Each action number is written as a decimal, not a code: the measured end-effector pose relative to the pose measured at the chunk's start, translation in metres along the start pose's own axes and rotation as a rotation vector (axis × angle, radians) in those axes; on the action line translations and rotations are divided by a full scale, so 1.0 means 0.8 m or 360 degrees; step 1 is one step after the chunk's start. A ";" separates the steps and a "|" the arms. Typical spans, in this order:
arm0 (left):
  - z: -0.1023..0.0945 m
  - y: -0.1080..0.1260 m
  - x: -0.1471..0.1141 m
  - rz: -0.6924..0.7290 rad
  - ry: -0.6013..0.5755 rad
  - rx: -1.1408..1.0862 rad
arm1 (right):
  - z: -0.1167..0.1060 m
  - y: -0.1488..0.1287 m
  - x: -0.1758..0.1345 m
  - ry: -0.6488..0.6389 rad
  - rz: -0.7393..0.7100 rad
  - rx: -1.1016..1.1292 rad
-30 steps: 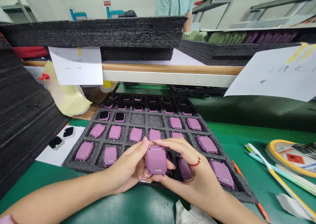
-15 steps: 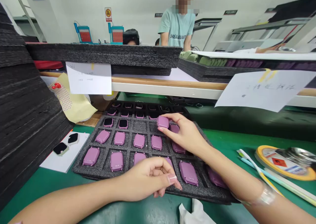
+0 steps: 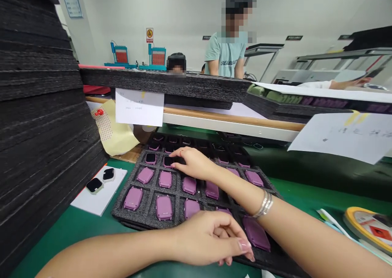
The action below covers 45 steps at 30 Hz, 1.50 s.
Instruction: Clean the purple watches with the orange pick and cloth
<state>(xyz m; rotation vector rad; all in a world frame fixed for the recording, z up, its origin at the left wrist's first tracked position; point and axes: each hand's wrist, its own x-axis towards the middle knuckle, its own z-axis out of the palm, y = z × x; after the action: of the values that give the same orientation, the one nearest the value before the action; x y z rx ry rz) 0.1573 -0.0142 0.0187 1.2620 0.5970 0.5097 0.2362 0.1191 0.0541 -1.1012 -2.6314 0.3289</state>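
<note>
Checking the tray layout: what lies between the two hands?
In the head view, two rows of purple watch bodies in the foam tray lie between the right hand and left hand.

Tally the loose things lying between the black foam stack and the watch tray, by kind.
Dark-screened watch units: 2
White sheet under them: 1
Yellow dotted sheet: 1
Total: 4
</note>
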 end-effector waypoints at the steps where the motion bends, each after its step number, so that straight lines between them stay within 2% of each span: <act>1: 0.000 -0.002 0.000 0.0013 -0.0006 0.0004 | 0.003 -0.004 0.013 -0.0091 -0.0026 -0.0031; 4: -0.002 -0.007 0.001 0.0010 -0.0020 0.0008 | 0.001 -0.008 0.045 -0.0341 -0.0056 -0.0138; 7: -0.004 -0.011 0.003 -0.0055 -0.0020 0.0010 | -0.012 -0.014 0.069 -0.0495 -0.0045 -0.0267; 11: -0.006 -0.012 0.005 -0.0124 -0.0023 0.0078 | -0.021 -0.036 0.096 -0.0544 -0.0101 -0.0369; 15: -0.006 -0.005 0.007 -0.0199 -0.0041 0.0229 | -0.005 -0.059 0.114 -0.0578 -0.0172 -0.0388; 18: -0.003 0.001 0.007 -0.0271 0.0023 0.0300 | 0.005 -0.065 0.123 -0.0577 -0.0144 -0.0405; 22: 0.000 0.003 0.008 -0.0277 0.0034 0.0267 | 0.000 -0.058 0.138 -0.0508 -0.0077 -0.0348; 25: -0.002 -0.002 0.010 -0.0101 -0.0015 0.0280 | -0.004 -0.049 0.151 -0.0428 0.0070 -0.0321; 29: -0.009 -0.012 0.014 0.0050 -0.0095 0.0449 | 0.002 -0.041 0.167 -0.0498 0.0280 -0.0328; 32: -0.013 -0.012 0.013 0.0057 -0.0134 0.0552 | 0.009 -0.039 0.173 -0.0552 0.0336 -0.0305; 36: -0.014 -0.001 0.009 0.0096 -0.0116 0.0614 | 0.013 -0.037 0.176 -0.0524 0.0382 -0.0278; 42: -0.005 0.000 0.008 0.0004 -0.0052 0.0413 | -0.019 -0.006 0.160 -0.0360 0.0415 -0.0274; 45: -0.004 -0.003 0.007 -0.0073 -0.0019 0.0337 | -0.036 0.010 0.149 -0.0400 0.0436 -0.0329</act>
<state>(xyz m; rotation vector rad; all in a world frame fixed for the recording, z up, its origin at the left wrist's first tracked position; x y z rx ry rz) 0.1599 -0.0088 0.0148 1.4469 0.6815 0.4080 0.1706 0.2135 0.0972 -1.5905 -2.7793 0.2687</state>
